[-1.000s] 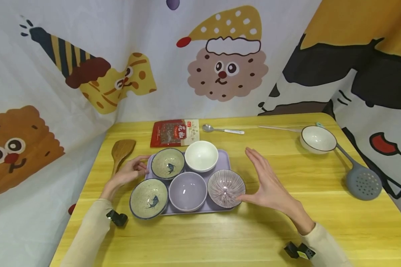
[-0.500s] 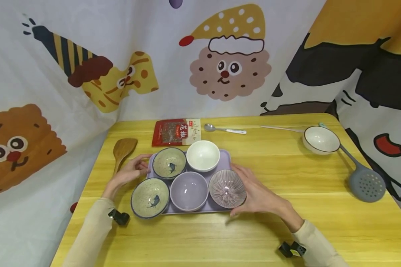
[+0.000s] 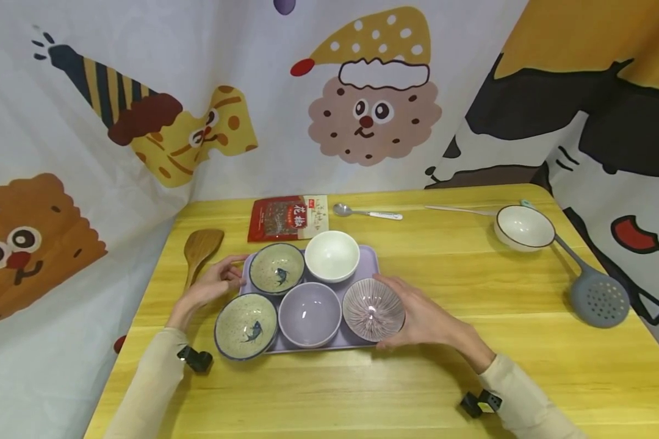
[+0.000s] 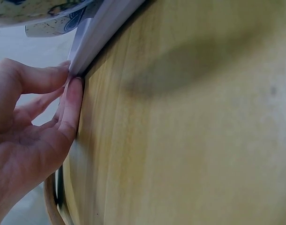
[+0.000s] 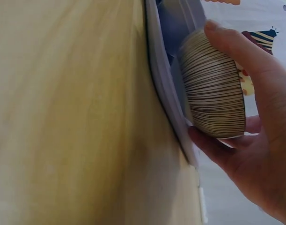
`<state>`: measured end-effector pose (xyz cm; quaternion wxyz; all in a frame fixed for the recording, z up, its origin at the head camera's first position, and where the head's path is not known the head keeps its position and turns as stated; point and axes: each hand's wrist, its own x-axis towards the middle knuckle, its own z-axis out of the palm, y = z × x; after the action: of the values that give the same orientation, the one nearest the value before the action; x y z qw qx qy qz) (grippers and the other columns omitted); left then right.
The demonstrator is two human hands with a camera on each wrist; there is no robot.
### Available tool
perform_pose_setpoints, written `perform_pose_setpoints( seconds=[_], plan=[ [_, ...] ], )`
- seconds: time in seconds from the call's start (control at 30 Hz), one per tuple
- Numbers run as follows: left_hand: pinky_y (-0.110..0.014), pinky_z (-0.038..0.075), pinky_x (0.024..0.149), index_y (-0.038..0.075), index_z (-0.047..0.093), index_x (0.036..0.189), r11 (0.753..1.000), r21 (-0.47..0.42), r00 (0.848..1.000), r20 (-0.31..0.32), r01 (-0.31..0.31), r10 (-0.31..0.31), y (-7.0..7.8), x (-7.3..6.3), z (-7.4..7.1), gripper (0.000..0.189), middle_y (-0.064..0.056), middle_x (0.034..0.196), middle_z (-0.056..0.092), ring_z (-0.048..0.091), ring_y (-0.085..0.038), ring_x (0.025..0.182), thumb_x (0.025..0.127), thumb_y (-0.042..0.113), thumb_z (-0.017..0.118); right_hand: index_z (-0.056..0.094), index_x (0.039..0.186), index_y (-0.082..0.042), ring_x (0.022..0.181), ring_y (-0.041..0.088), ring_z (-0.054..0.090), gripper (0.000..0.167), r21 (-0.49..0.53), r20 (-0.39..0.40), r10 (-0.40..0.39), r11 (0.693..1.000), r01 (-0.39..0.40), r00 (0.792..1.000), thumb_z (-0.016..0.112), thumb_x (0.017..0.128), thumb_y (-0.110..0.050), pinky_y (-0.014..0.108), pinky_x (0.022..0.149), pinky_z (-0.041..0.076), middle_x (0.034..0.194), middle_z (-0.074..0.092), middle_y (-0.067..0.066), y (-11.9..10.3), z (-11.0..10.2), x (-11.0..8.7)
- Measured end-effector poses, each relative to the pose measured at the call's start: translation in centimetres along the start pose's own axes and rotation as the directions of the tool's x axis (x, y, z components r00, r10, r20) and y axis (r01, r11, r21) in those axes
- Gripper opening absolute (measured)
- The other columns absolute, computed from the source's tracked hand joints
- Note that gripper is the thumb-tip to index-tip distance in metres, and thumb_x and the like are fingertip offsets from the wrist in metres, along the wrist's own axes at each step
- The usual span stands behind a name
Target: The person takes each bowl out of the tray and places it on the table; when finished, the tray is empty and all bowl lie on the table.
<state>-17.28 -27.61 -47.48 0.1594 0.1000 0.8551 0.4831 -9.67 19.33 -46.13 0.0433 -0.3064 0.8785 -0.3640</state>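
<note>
A lilac tray (image 3: 370,258) carries several bowls. At its left edge my left hand (image 3: 215,283) pinches the rim, with the thumb above and fingers (image 4: 73,96) beneath in the left wrist view. My right hand (image 3: 424,312) curls round the striped bowl (image 3: 373,310) at the tray's right end; in the right wrist view, the thumb and fingers lie on opposite sides of it. Beside that stands a lilac bowl (image 3: 310,314), with a white bowl (image 3: 332,256) behind. Two speckled fish bowls are at the left: one behind (image 3: 277,268), the front one (image 3: 246,326) overhanging the tray.
A wooden spatula (image 3: 202,247) lies left of the tray. Behind it are a red spice packet (image 3: 285,218) and a spoon (image 3: 367,212). At the far right, a brown-rimmed bowl (image 3: 524,228) stands over the handle of a grey skimmer (image 3: 598,297), near a thin pale stick (image 3: 458,210).
My right hand has moved left from beside the striped bowl and closed round it, its spread thumb and fingers drawing in. The left hand stays on the tray's edge; the bowls have not moved.
</note>
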Motion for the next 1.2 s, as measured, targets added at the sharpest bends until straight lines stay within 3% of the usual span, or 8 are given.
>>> perform_pose_setpoints(
  seconds=[0.2, 0.4, 0.6, 0.93, 1.2],
  plan=[
    [-0.026, 0.052, 0.071, -0.004, 0.041, 0.15, 1.0, -0.009, 1.0, -0.002, -0.009, 0.009, 0.0, 0.0, 0.0, 0.066, -0.024, 0.104, 0.062, 0.06, -0.021, 0.086, 0.089, -0.004, 0.065, 0.035, 0.156, -0.007, 0.13, 0.037, 0.055, 0.129, 0.04, -0.073, 0.014, 0.999, -0.011, 0.997, 0.1, 0.051, -0.042, 0.061, 0.103, 0.046, 0.15, 0.049, 0.016, -0.1, -0.2, -0.4],
    [-0.026, 0.053, 0.071, -0.004, 0.04, 0.151, 1.0, -0.006, 1.0, -0.003, -0.011, 0.011, -0.1, -0.1, -0.1, 0.066, -0.024, 0.103, 0.062, 0.061, -0.022, 0.086, 0.089, -0.005, 0.064, 0.035, 0.156, -0.01, 0.126, 0.037, 0.058, 0.128, 0.046, -0.132, 0.006, 0.999, 0.001, 0.991, 0.099, 0.052, -0.049, 0.059, 0.099, 0.05, 0.147, 0.051, 0.016, 0.3, -1.1, -0.7],
    [-0.026, 0.052, 0.071, -0.004, 0.04, 0.151, 1.0, -0.007, 1.0, 0.001, -0.013, 0.013, 0.0, -0.1, -0.1, 0.066, -0.024, 0.103, 0.062, 0.061, -0.021, 0.086, 0.09, -0.004, 0.064, 0.038, 0.154, -0.008, 0.125, 0.038, 0.058, 0.126, 0.021, -0.191, 0.064, 0.998, -0.061, 0.979, 0.099, 0.052, -0.052, 0.062, 0.098, 0.05, 0.147, 0.051, 0.016, 0.9, -2.1, -1.8],
    [-0.026, 0.053, 0.072, -0.004, 0.04, 0.151, 1.0, -0.012, 1.0, 0.008, -0.021, 0.021, -0.1, 0.2, -0.2, 0.065, -0.024, 0.103, 0.062, 0.061, -0.021, 0.087, 0.09, -0.005, 0.064, 0.038, 0.151, -0.006, 0.115, 0.04, 0.06, 0.124, -0.033, -0.3, 0.169, 0.982, -0.187, 0.939, 0.1, 0.052, -0.046, 0.065, 0.089, 0.052, 0.138, 0.054, 0.019, 2.2, -3.3, -4.3],
    [-0.025, 0.052, 0.072, -0.005, 0.04, 0.15, 0.999, -0.016, 0.999, 0.017, -0.028, 0.028, -0.2, 0.2, -0.2, 0.066, -0.025, 0.102, 0.063, 0.061, -0.019, 0.086, 0.089, -0.006, 0.064, 0.04, 0.15, -0.007, 0.114, 0.038, 0.057, 0.121, -0.018, -0.375, 0.247, 0.962, -0.274, 0.894, 0.101, 0.051, -0.039, 0.065, 0.088, 0.049, 0.136, 0.054, 0.019, 3.0, -4.4, -6.3]
  ],
)
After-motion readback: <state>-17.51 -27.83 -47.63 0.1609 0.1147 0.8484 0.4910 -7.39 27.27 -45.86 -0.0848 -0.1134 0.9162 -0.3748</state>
